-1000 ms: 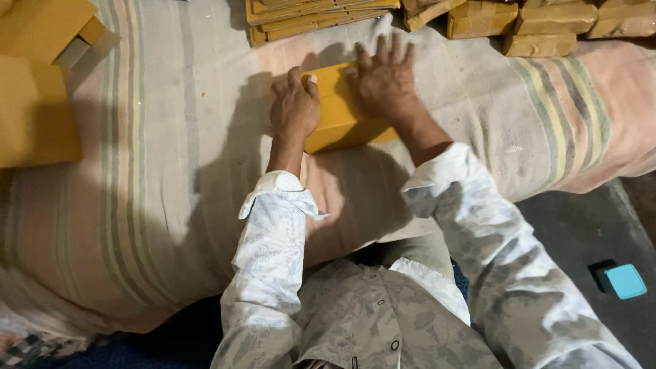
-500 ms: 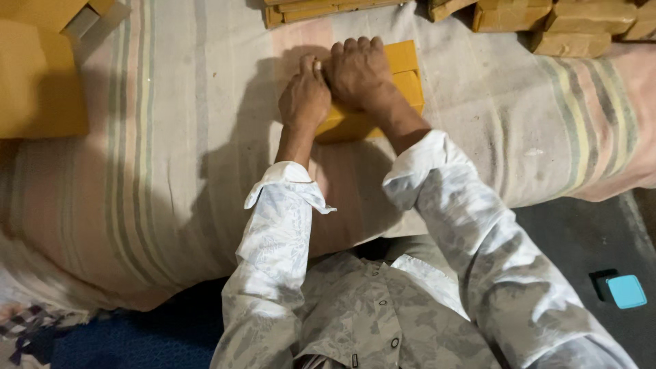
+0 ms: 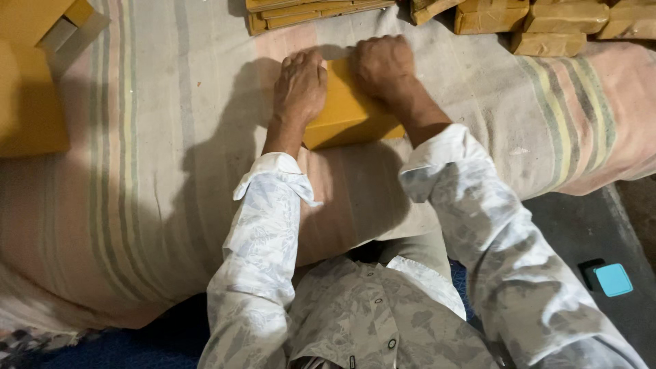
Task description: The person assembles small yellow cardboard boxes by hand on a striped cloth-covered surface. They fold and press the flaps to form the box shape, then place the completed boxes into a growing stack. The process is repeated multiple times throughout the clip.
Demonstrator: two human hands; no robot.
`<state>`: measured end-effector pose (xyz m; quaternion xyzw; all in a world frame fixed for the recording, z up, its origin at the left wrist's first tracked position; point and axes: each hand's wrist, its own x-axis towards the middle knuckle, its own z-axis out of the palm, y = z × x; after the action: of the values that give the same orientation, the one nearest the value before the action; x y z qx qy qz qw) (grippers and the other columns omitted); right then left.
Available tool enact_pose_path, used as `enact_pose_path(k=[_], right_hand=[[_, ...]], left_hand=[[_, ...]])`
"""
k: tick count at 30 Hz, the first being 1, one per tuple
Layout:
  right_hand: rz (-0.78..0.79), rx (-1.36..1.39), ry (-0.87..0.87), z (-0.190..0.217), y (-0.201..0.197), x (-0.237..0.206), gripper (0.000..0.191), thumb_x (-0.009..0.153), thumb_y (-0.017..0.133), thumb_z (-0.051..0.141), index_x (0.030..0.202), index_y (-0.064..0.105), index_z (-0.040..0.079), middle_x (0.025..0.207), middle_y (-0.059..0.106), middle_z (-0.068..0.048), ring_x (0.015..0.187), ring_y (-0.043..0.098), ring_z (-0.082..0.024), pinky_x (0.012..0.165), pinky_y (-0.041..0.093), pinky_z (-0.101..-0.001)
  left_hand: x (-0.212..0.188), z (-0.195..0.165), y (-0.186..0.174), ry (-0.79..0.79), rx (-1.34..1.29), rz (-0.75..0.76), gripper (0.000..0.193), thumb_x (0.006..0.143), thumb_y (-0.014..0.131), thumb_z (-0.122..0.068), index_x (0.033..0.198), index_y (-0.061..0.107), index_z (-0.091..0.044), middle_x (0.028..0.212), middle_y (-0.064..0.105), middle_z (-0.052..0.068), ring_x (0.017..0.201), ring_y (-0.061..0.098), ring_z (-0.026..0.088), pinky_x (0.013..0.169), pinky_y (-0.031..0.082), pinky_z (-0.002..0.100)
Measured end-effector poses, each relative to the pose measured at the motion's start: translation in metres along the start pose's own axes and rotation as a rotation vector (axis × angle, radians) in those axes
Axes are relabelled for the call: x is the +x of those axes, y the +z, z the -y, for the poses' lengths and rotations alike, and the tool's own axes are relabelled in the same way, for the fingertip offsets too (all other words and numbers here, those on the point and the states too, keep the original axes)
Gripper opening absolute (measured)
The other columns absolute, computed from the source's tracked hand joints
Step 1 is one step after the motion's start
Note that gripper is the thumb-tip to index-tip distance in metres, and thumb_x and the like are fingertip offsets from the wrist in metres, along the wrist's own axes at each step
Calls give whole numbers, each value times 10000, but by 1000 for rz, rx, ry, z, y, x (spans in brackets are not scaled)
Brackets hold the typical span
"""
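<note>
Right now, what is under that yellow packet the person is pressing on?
The yellow packet lies on a striped cloth. The left hand and right hand press on top. Whatever lies beneath the cloth is covered.

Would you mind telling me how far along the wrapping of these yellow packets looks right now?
Done: finished brown-yellow packets are piled along the far edge of the striped cloth. In hand: left hand and right hand press on one yellow packet. Left: yellow sheets lie flat at the left.
</note>
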<state>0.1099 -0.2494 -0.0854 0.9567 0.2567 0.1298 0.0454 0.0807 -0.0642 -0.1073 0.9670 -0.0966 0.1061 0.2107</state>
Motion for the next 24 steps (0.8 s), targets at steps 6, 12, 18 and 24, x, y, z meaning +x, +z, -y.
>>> enact_pose_path(k=[6,12,18,24], right_hand=[[-70,-20,151,-6,4,-18,437,1115,438,378,1113,664,4,1055,682,-252,1022,638,-425,924,448,-626],[76,281,48,29,-7,-30,644,1041,392,450,1536,417,40,1463,480,-285,1416,375,-460,1203,177,-651],[-178,236,47,13,0,-45,616,1041,440,415,1512,446,18,1496,433,-320,1400,347,-501,1139,212,-631],[-187,311,152,4,14,-57,585,1070,477,369,1512,473,-14,1529,426,-320,1425,341,-494,1191,262,-581]], left_hand=[[-3,-8,-1,-92,-3,-18,368,1059,423,-331,1247,598,-66,1291,625,164,1160,549,398,982,430,557],[-9,0,3,126,67,-144,289,1032,497,-278,1215,651,-115,1256,671,112,1163,582,355,1016,421,561],[-14,6,-2,87,-6,-105,299,1046,502,-271,1264,647,-126,1273,656,135,1158,575,374,1029,428,555],[1,-25,-2,-74,216,97,342,1039,431,-305,1266,599,-113,1220,662,139,1173,576,353,1112,270,674]])
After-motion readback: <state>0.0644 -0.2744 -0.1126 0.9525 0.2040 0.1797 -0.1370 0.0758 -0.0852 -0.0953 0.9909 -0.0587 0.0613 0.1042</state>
